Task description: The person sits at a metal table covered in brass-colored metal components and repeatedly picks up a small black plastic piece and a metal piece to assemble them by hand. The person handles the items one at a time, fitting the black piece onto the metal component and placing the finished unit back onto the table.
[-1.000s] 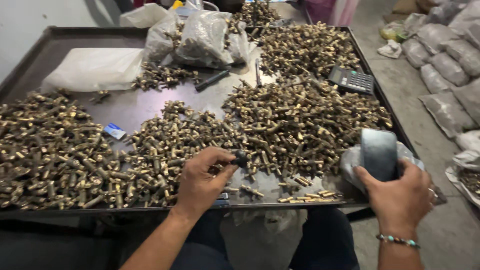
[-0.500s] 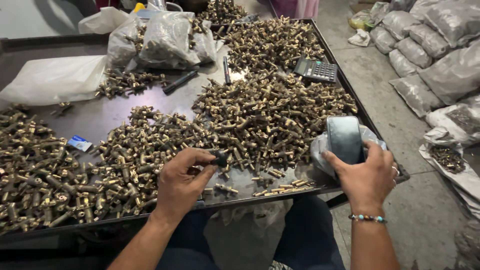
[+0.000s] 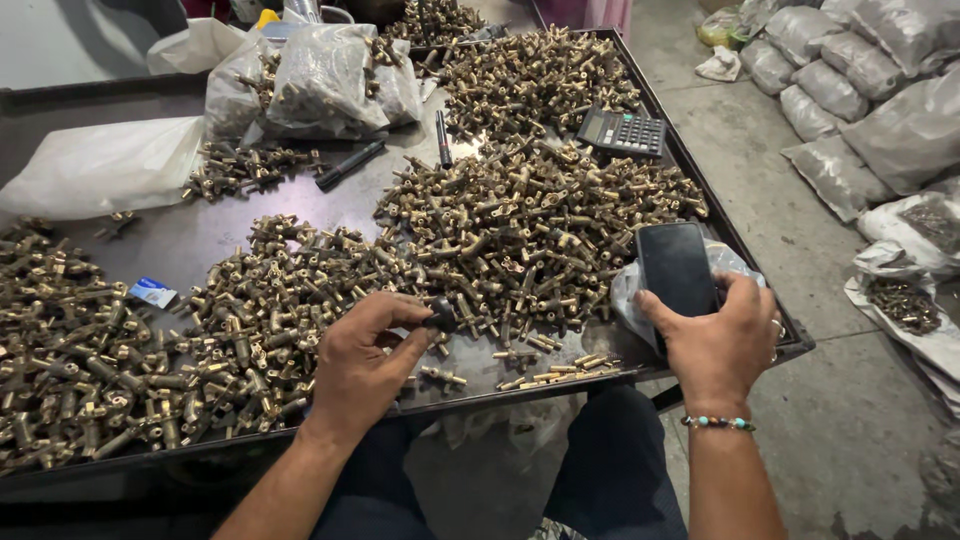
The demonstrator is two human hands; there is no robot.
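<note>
— Brass everywhere: fittings (image 3: 530,235) heaped across the dark metal tray (image 3: 200,240). What does the left hand (image 3: 365,365) have?

— A small dark part (image 3: 441,315), pinched between thumb and fingertips. The fingers are curled close around it; the hand sits low over the tray's near edge, among loose fittings.

— And the right hand (image 3: 718,335)?

— It grips a black phone (image 3: 677,270) from below, fingers wrapped up its sides, screen dark and upright. The phone stands at the tray's near right corner, just above a crumpled clear bag (image 3: 628,300).

— What lies around them?

— A second brass heap (image 3: 270,300) just left of the left hand, and a third (image 3: 60,340) at the far left. A calculator (image 3: 622,131) rests on the far right of the tray, two black pens (image 3: 350,165) near the middle, filled plastic bags (image 3: 320,80) at the far side. A white bag (image 3: 100,165) lies flat to the left. Grey sacks (image 3: 880,90) sit on the floor to the right.

— Anything on the wrist?

— A beaded bracelet (image 3: 718,423) on the right one.
</note>
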